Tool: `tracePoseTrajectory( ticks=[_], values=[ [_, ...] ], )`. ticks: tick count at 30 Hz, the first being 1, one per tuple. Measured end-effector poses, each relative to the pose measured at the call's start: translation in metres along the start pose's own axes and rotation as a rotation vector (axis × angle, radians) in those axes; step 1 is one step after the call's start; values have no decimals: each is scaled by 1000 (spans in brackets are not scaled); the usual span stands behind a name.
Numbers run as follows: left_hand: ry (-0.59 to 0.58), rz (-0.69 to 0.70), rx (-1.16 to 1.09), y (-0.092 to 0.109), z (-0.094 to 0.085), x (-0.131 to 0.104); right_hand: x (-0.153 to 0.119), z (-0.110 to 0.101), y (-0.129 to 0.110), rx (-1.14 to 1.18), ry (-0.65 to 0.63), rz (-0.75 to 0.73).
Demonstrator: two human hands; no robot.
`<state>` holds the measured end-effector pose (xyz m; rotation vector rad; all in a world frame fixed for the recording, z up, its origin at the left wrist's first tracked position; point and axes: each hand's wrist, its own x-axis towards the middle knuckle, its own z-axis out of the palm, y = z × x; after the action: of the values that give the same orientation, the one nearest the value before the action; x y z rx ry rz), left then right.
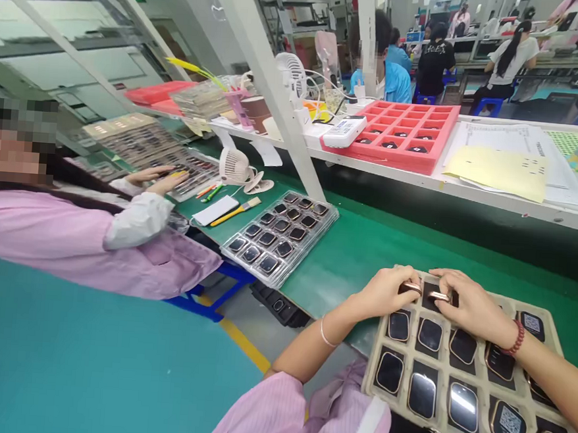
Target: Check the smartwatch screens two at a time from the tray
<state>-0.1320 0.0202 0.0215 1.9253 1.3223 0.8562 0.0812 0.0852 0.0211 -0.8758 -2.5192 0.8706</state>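
My left hand [387,291] pinches a smartwatch body [410,288] with a copper-coloured edge, over the far left corner of a beige compartment tray [367,380]. Just beside it, my right hand [475,305] grips a second smartwatch body [439,297] on its edge. Both watches are tilted, so their faces are mostly turned from view. In the tray, rows of square dark watches lie face up, each in its own pocket; one nearby watch [430,335] has a blank screen. A watch at the near side [508,426] shows a QR code. My right forearm covers part of the tray.
A clear plastic tray of watches [280,232] lies on the green bench [355,261], near a brush [234,213] and a small fan [236,166]. A co-worker in a pink sleeve [70,234] sits at left. Above the bench runs a shelf with a red tray [396,159].
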Motion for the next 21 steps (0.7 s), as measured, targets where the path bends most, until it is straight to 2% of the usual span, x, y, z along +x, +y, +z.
tracePoseTrajectory(
  ticks=[4, 7, 10, 12, 16, 21],
  values=[
    [-1, -81, -192, 4, 12, 13, -7, -16, 8, 248, 42, 113],
    [-37, -29, -181, 7, 15, 19, -9, -20, 8, 175, 37, 98],
    [-24, -9, -149, 9, 13, 19, -4, -14, 1, 88, 24, 85],
    [10, -18, -91, 9, 9, 17, 0, -8, -5, 50, 33, 93],
    [47, 12, 185, 8, 2, 9, 3, 6, -6, -117, 60, 94],
    [-81, 11, 410, 16, -9, 6, -7, 6, -4, -117, 32, 93]
  ],
)
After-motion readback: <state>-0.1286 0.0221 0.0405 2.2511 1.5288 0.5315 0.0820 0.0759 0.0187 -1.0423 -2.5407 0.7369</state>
